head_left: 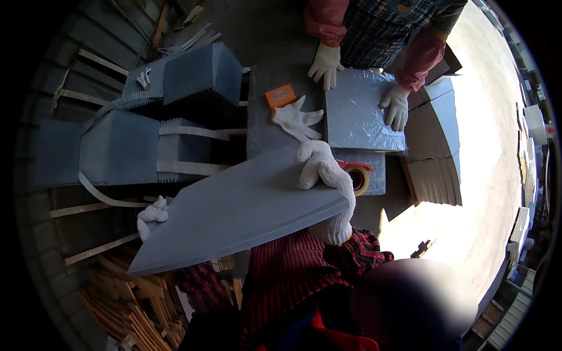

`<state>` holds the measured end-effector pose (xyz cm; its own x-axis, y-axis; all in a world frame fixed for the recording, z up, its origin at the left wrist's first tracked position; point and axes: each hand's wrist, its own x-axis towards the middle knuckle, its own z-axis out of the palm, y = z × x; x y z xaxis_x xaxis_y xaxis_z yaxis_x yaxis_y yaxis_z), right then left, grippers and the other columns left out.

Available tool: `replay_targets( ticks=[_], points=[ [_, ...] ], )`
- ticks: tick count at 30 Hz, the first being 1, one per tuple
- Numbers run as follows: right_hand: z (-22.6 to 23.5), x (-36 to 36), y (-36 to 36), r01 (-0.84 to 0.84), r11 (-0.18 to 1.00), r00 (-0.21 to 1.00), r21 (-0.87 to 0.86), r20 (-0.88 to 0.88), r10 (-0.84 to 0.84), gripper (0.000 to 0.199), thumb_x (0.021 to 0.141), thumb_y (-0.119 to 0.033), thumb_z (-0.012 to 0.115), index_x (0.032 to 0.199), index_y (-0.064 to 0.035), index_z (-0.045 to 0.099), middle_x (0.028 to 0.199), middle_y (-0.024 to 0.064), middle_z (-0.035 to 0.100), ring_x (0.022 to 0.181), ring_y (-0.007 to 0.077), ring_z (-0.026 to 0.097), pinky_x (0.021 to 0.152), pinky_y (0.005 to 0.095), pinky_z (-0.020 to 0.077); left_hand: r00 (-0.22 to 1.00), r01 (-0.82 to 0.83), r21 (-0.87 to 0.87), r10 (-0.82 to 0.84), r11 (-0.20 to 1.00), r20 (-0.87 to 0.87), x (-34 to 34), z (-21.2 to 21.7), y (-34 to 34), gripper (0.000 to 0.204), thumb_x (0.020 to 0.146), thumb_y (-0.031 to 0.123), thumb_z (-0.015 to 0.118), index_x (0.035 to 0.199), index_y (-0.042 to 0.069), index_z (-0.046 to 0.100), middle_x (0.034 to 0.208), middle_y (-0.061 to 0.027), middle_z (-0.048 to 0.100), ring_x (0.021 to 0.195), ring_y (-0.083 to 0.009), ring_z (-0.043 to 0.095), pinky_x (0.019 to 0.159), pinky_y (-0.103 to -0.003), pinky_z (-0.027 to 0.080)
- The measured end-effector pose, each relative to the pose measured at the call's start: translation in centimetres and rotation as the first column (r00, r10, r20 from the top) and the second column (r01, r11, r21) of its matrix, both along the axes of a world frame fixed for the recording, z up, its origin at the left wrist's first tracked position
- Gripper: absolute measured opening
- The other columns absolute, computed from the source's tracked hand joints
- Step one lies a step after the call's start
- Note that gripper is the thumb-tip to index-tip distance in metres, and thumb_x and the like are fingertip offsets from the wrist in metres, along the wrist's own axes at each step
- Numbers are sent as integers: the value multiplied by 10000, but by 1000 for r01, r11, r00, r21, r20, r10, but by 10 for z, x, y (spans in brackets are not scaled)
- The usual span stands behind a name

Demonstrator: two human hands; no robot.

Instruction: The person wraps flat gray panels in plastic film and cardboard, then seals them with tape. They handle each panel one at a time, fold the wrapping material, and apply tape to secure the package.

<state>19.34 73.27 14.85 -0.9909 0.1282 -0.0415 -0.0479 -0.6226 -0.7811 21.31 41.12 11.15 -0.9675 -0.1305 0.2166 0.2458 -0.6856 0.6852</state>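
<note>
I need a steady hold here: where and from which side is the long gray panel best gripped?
Probably at its opposite ends, coming from left and right: the gray panel is broad, flat and thin-edged, with no handle visible, so its edges offer the hold. The gloved right hand curls round the right end; the gloved left hand is at the left edge.

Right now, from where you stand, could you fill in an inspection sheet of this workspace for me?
Surface: grey table, partly hidden by the panel.
Job's things: panel, held partly over the table.
Clutter: loose glove and orange box on the table; tape roll near the wrapped box.
Hands: left hand, gloved, curled at the panel's left edge; right hand, gloved, fingers over its right end.
Cables: nothing seen.
Surroundings: co-worker's hands on the wrapped box; wood strips lower left; bright floor right.
</note>
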Motion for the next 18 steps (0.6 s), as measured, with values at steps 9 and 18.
replay_targets(
  ticks=[9, 18],
  points=[
    [20, -8, 159, 134, 927, 985, 351, -147, -87, 575, 934, -252, 573, 1434, -48, 377, 1388, 183, 461, 1207, 285, 531, 1011, 344, 435, 847, 191, 493, -397, 849, 355, -59, -26, 120, 547, 987, 201, 488, 1509, 43, 445, 1539, -173, 449, 1260, -297, 602, 1035, -471, 523],
    [-24, -28, 328, -221, 932, 826, 288, 563, 22, 788, 896, -294, 693, 1534, 45, 379, 1385, 203, 578, 1193, 255, 616, 1020, 340, 487, 611, 312, 690, -694, 653, 380, -129, -124, 285, 581, 858, 95, 510, 1400, -108, 465, 1199, -250, 655, 1046, -320, 708, 889, -438, 616]
  ],
)
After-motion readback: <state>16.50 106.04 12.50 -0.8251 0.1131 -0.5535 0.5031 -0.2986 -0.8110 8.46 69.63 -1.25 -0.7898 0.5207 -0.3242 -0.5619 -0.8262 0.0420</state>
